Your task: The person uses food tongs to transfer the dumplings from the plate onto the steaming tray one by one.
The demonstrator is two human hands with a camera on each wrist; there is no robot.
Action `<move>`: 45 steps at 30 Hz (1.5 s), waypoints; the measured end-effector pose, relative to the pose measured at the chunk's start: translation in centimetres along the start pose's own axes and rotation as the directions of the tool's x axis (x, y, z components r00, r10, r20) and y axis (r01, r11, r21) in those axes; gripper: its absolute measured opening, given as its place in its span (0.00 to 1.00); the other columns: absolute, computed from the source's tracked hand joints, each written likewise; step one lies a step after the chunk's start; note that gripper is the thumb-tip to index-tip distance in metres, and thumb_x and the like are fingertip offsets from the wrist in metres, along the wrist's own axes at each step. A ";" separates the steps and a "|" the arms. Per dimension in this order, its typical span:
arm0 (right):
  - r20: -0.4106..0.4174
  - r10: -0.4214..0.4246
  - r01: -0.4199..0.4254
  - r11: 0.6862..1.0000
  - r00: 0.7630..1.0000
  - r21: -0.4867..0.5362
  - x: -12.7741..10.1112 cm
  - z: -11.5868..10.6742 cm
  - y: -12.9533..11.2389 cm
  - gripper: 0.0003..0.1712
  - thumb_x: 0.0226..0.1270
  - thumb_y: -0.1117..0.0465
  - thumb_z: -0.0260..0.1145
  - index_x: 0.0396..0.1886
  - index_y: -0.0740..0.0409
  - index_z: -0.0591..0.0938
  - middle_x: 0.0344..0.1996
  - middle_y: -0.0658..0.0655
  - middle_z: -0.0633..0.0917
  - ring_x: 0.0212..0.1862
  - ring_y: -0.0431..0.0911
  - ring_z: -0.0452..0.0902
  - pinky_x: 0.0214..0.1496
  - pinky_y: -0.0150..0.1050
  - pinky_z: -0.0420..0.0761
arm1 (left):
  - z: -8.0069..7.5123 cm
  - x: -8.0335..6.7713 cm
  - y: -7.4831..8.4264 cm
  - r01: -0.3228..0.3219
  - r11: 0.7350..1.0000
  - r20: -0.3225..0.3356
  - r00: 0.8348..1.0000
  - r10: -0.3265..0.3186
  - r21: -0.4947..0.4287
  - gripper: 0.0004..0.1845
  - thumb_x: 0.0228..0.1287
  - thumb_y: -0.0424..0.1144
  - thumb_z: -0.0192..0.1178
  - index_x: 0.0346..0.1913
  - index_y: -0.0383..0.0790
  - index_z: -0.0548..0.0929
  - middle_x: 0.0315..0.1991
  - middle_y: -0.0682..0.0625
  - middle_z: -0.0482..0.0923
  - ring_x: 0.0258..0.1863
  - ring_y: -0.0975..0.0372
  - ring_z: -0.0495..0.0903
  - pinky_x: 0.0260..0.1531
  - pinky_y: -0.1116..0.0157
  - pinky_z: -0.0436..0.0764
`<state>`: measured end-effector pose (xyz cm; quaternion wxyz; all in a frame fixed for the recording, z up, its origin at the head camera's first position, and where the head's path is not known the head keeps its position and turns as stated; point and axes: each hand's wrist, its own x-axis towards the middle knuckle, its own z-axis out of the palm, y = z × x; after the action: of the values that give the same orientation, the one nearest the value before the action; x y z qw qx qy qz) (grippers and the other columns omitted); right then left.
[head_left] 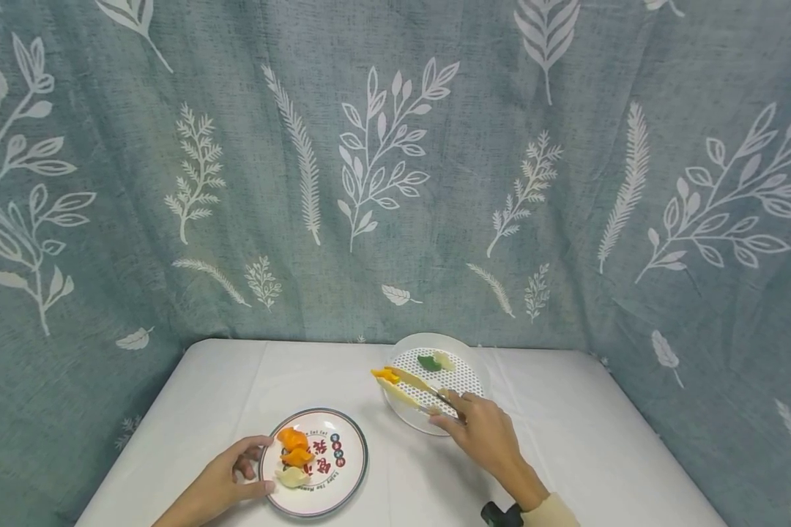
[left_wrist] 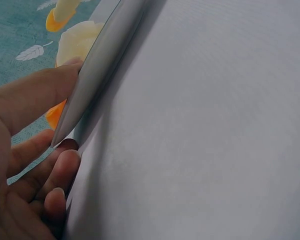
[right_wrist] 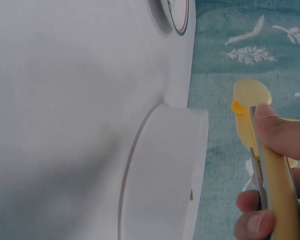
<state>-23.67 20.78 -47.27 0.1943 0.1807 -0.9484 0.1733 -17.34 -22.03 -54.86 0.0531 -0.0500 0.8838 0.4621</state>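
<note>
My right hand point(head_left: 444, 408) grips yellow tongs point(head_left: 414, 381), whose tips pinch an orange dumpling point(head_left: 386, 375) just over the left rim of a white round steamer tray point(head_left: 469, 383). On the tray's perforated mat lie a green dumpling point(head_left: 428, 362) and a pale one point(head_left: 444, 359). My left hand point(head_left: 247, 465) holds the left rim of a printed plate point(head_left: 343, 476); the thumb point(left_wrist: 40, 90) lies on top of the rim point(left_wrist: 97, 65) and the fingers curl under it. The plate carries orange dumplings point(head_left: 293, 439) and a cream one point(head_left: 292, 476). In the right wrist view my fingers point(right_wrist: 285, 135) squeeze the tongs point(right_wrist: 272, 185).
A white cloth covers the table point(head_left: 567, 454). A teal curtain with white leaves point(head_left: 395, 183) hangs close behind it and along both sides. The tray's white wall point(right_wrist: 165, 170) stands right of the plate, a short gap apart.
</note>
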 end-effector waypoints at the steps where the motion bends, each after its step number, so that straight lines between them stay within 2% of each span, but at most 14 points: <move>1: 0.002 0.008 -0.008 1.000 1.000 -0.003 0.1 0.0 0.2 0.33 0.58 0.39 0.77 0.57 0.55 0.88 0.17 0.41 0.67 0.20 0.36 0.59 0.20 0.32 0.62 | 0.0 0.0 0.0 0.001 1.000 0.000 1.000 -0.001 -0.002 0.43 0.41 0.47 0.85 0.64 0.41 0.79 0.43 0.53 0.78 0.36 0.59 0.71 0.33 0.65 0.72; 12: 0.038 0.100 -0.099 0.995 0.994 -0.031 1.0 0.2 2.4 0.36 0.59 0.38 0.77 0.60 0.56 0.86 0.18 0.46 0.68 0.21 0.40 0.61 0.22 0.36 0.63 | -0.1 0.1 -0.2 -0.002 1.000 0.003 1.000 0.003 -0.003 0.43 0.41 0.47 0.85 0.64 0.41 0.79 0.43 0.53 0.78 0.36 0.59 0.71 0.34 0.65 0.72; 19: 0.037 0.108 -0.106 0.993 0.993 -0.046 1.8 0.5 3.1 0.34 0.59 0.39 0.77 0.60 0.54 0.87 0.21 0.45 0.74 0.23 0.41 0.66 0.23 0.39 0.68 | 0.0 0.0 -0.3 -0.002 1.000 0.004 1.000 0.002 -0.009 0.43 0.41 0.47 0.85 0.64 0.41 0.79 0.43 0.53 0.78 0.36 0.59 0.71 0.34 0.66 0.71; 26: 0.094 0.132 -0.123 0.988 0.987 -0.095 2.7 1.0 4.1 0.32 0.63 0.38 0.74 0.61 0.51 0.86 0.21 0.48 0.74 0.24 0.43 0.66 0.23 0.40 0.67 | 0.1 0.1 -0.4 -0.012 1.000 0.001 1.000 0.012 -0.016 0.42 0.41 0.46 0.85 0.63 0.41 0.79 0.43 0.53 0.78 0.36 0.59 0.71 0.33 0.66 0.71; 35: 0.131 0.170 -0.150 0.978 0.977 -0.144 3.6 1.8 5.3 0.33 0.62 0.38 0.74 0.60 0.53 0.87 0.21 0.50 0.75 0.23 0.44 0.67 0.22 0.40 0.66 | -0.2 -0.1 -0.6 -0.040 0.999 0.021 0.999 0.041 -0.032 0.43 0.41 0.48 0.85 0.64 0.40 0.79 0.43 0.53 0.78 0.36 0.59 0.71 0.32 0.66 0.71; 45: 0.165 0.194 -0.171 0.974 0.967 -0.148 4.4 2.5 5.6 0.33 0.61 0.39 0.75 0.61 0.52 0.86 0.23 0.51 0.77 0.24 0.46 0.67 0.23 0.41 0.67 | -0.1 0.1 -0.5 -0.005 1.000 0.012 1.000 0.005 -0.011 0.43 0.41 0.48 0.85 0.64 0.42 0.79 0.44 0.53 0.78 0.36 0.59 0.71 0.34 0.65 0.71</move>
<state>-30.46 23.48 -48.95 0.1035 0.0939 -0.9840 0.1103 -17.42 -22.37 -55.25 0.0568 -0.0451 0.8811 0.4673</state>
